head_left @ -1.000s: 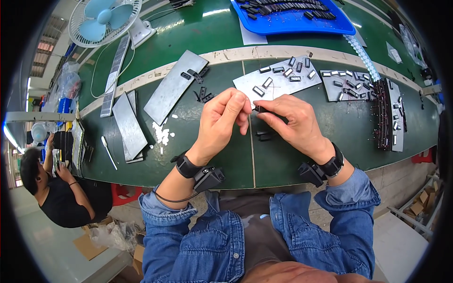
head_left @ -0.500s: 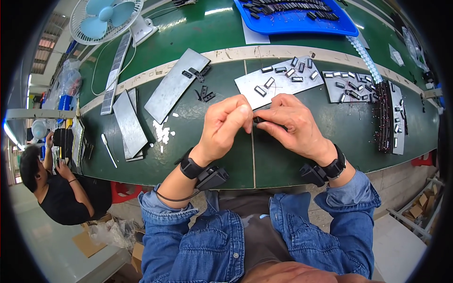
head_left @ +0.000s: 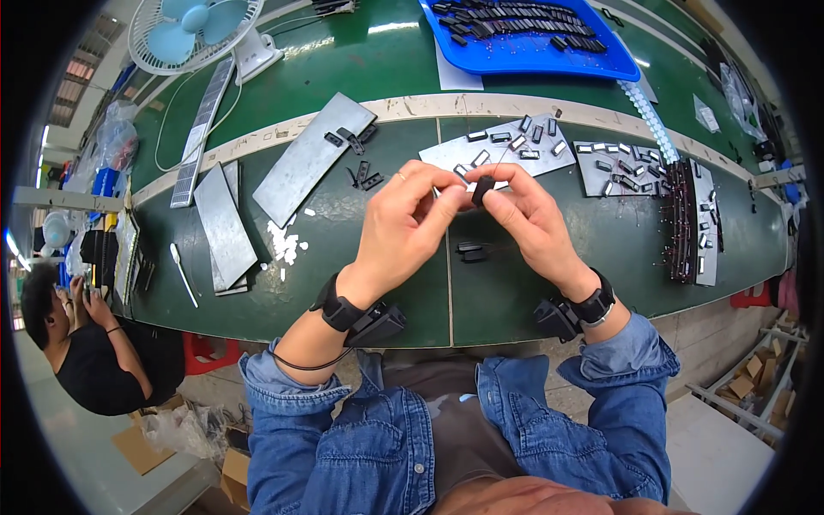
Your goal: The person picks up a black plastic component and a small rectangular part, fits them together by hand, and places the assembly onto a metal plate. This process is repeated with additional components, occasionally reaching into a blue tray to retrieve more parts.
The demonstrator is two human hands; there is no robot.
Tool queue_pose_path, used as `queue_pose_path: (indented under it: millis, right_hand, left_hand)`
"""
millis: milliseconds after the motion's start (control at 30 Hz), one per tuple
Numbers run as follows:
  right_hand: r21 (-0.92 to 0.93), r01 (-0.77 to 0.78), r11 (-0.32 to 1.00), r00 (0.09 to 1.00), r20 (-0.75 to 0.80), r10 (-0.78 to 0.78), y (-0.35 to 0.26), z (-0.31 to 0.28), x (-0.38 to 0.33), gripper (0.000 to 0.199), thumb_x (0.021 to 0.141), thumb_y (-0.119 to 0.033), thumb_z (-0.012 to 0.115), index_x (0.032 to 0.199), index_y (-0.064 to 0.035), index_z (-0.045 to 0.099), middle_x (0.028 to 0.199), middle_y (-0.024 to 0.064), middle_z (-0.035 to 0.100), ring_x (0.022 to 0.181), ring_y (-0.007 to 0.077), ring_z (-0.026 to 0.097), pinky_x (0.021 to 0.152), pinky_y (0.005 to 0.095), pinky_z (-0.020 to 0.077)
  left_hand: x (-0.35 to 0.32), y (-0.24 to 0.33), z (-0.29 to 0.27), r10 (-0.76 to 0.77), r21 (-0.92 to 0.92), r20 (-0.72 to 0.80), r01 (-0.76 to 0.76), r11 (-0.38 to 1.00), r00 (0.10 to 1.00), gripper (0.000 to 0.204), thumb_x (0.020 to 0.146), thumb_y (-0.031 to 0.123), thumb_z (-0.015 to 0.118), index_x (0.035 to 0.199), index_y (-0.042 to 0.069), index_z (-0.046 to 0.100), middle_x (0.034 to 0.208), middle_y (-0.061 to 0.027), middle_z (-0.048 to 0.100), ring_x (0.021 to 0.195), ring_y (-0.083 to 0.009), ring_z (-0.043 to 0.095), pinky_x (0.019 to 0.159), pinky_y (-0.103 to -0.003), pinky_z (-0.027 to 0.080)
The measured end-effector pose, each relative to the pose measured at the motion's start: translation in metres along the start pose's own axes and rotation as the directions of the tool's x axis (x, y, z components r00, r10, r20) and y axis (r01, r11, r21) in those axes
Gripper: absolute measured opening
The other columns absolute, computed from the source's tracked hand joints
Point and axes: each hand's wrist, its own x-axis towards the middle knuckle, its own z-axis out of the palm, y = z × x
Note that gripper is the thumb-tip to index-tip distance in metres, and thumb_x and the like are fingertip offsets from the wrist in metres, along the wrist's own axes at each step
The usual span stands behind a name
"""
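Note:
My right hand [head_left: 534,225] pinches a small black rectangular part [head_left: 483,190] between thumb and fingers, above the green table. Thumb and forefinger of my left hand [head_left: 403,221] are pressed together at that part's left side; what lies between them is too small to make out. A pale spot shows where the fingertips meet. Below the hands a couple of black plastic pieces [head_left: 470,251] lie on the tabletop. Just beyond my fingers, several small black-and-silver parts [head_left: 500,137] are spread over a grey metal plate [head_left: 442,157].
To the left are another metal plate [head_left: 296,176] with black pieces, white scraps [head_left: 283,245] and a thin white stick tool [head_left: 183,275]. A blue tray [head_left: 532,62] of black parts and a fan [head_left: 196,19] stand at the back. A co-worker [head_left: 103,343] sits far left.
The black part now stands up in my right fingers and shows more. My left fingertips have come against it. The black pieces on the table below have come into sight.

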Motion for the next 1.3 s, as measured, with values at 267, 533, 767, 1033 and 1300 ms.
queue_pose_path:
  millis: [267, 533, 767, 1033, 1300]
  right_hand:
    - [0.040, 0.013, 0.999, 0.999, -0.047, -0.011, 0.003, 0.004, -0.002, 0.029, 0.107, -0.015, 0.058, 0.132, -0.0005, 0.058, 0.124, 0.0091, 0.068, 0.110, 0.0140, 0.067, 0.101, 0.0272, 0.0487]
    - [-0.436, 0.169, 0.884, 0.978, -0.036, -0.205, -0.007, -0.004, 0.001, 0.020, 0.099, -0.003, 0.067, 0.118, 0.0008, 0.067, 0.116, 0.0057, 0.068, 0.105, 0.0133, 0.066, 0.096, 0.0288, 0.0530]
    - [-0.236, 0.100, 0.967, 0.994, -0.029, -0.109, -0.001, -0.007, 0.005, 0.019, 0.099, -0.003, 0.066, 0.117, 0.0006, 0.067, 0.117, 0.0060, 0.068, 0.104, 0.0133, 0.067, 0.094, 0.0287, 0.0538]
    - [-0.087, 0.135, 0.987, 0.958, -0.242, -0.152, -0.015, -0.037, 0.012, 0.021, 0.104, -0.015, 0.062, 0.118, -0.0016, 0.069, 0.110, 0.0029, 0.070, 0.096, 0.0084, 0.064, 0.086, 0.0242, 0.0521]
    - [-0.234, 0.051, 0.971, 0.986, -0.140, -0.085, -0.002, -0.024, 0.012, 0.021, 0.106, -0.017, 0.060, 0.117, -0.0020, 0.070, 0.104, 0.0016, 0.071, 0.092, 0.0072, 0.063, 0.083, 0.0235, 0.0519]
  left_hand:
    - [-0.001, -0.003, 0.007, 0.213, 0.192, -0.010, -0.207, 0.959, 0.977, 0.015, 0.086, 0.011, 0.079, 0.099, 0.004, 0.074, 0.095, -0.0049, 0.067, 0.082, -0.0167, 0.066, 0.059, -0.029, 0.051]
    - [-0.002, -0.008, 0.004, 0.227, 0.310, 0.077, -0.240, 0.920, 0.971, 0.017, 0.084, 0.009, 0.079, 0.099, 0.006, 0.072, 0.096, -0.0072, 0.067, 0.086, -0.0258, 0.067, 0.067, -0.036, 0.054]
    - [0.001, -0.006, 0.001, 0.262, 0.325, 0.108, -0.283, 0.903, 0.959, 0.015, 0.085, 0.011, 0.077, 0.098, 0.007, 0.070, 0.097, -0.0077, 0.066, 0.088, -0.0283, 0.065, 0.071, -0.039, 0.054]
    - [-0.024, 0.029, -0.005, 0.157, 0.453, 0.509, -0.419, 0.787, 0.846, 0.017, 0.083, 0.015, 0.078, 0.092, 0.005, 0.068, 0.097, -0.0086, 0.063, 0.097, -0.0300, 0.061, 0.085, -0.041, 0.051]
    - [-0.039, 0.020, 0.008, 0.154, 0.590, 0.518, -0.482, 0.648, 0.842, 0.019, 0.082, 0.021, 0.079, 0.087, 0.007, 0.067, 0.093, -0.0071, 0.061, 0.098, -0.0258, 0.057, 0.088, -0.039, 0.047]
